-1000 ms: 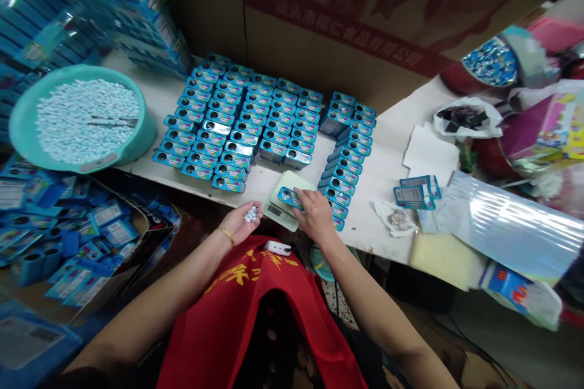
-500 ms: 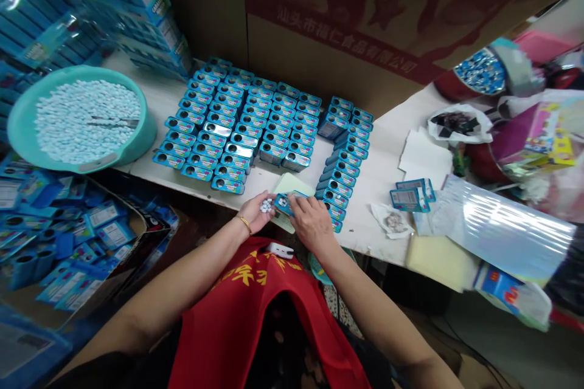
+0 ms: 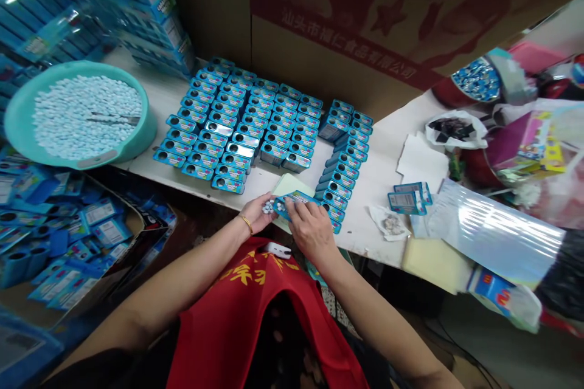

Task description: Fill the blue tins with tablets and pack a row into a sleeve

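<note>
My left hand [image 3: 255, 213], with a gold bangle at the wrist, is cupped around a small heap of white candies [image 3: 268, 206]. Against its fingertips lies a small blue candy box [image 3: 281, 208], tilted low over the table edge. Gripping that box from above and the right is my right hand [image 3: 312, 226]; its fingers cover part of the box. Beyond both hands, rows of upright blue boxes [image 3: 237, 124] with round dark holes in their tops stand on the white table [image 3: 351, 237]. A pale green sheet [image 3: 289, 184] lies just behind the held box.
A turquoise basin [image 3: 148, 127] of white candies, with a dark flat tool in it, stands left. Below it, a carton [image 3: 130, 237] holds loose blue boxes. A big cardboard box [image 3: 319, 73] closes off the back. Two blue boxes [image 3: 406, 200] lie right, near holographic sheeting [image 3: 511, 237].
My right hand has turned the blue box, so its printed broad side shows more and its top opening less. My left hand keeps its place with the candies.
</note>
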`<move>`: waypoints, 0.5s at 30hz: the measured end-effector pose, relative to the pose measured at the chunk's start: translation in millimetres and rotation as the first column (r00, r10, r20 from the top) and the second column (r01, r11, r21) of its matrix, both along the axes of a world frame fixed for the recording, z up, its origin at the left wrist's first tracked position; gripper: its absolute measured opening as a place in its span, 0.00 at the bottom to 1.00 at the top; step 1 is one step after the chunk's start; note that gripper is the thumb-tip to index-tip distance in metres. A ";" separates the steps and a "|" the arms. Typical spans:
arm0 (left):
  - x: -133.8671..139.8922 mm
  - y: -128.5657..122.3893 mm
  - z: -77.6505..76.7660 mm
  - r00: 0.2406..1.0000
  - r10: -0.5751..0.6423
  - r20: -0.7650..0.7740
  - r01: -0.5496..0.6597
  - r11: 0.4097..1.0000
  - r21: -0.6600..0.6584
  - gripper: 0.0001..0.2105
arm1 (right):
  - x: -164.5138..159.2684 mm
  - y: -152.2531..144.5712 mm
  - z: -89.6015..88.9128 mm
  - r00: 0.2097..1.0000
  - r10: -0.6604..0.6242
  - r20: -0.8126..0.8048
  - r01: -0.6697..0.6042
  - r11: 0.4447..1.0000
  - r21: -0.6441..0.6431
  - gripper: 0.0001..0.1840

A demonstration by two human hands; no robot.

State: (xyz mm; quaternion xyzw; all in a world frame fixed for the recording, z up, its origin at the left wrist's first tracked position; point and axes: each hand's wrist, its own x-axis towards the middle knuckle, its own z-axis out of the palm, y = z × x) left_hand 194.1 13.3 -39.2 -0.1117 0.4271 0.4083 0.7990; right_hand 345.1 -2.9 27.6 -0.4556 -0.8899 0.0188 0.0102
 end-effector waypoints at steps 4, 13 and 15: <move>1.1 0.5 2.1 1.000 -0.007 -0.017 0.007 1.000 -0.023 0.09 | 1.3 3.2 -1.8 1.000 -0.016 0.011 0.017 1.000 -0.017 0.21; -18.3 1.9 6.4 0.998 0.040 -0.040 -0.039 0.999 0.007 0.09 | 2.2 25.7 -24.3 0.933 -0.212 -0.291 0.171 0.972 -0.159 0.22; -28.6 -0.5 8.6 0.995 0.065 -0.069 -0.064 0.998 0.016 0.09 | -7.9 37.7 -34.5 0.887 -0.273 -0.372 0.215 0.958 -0.190 0.21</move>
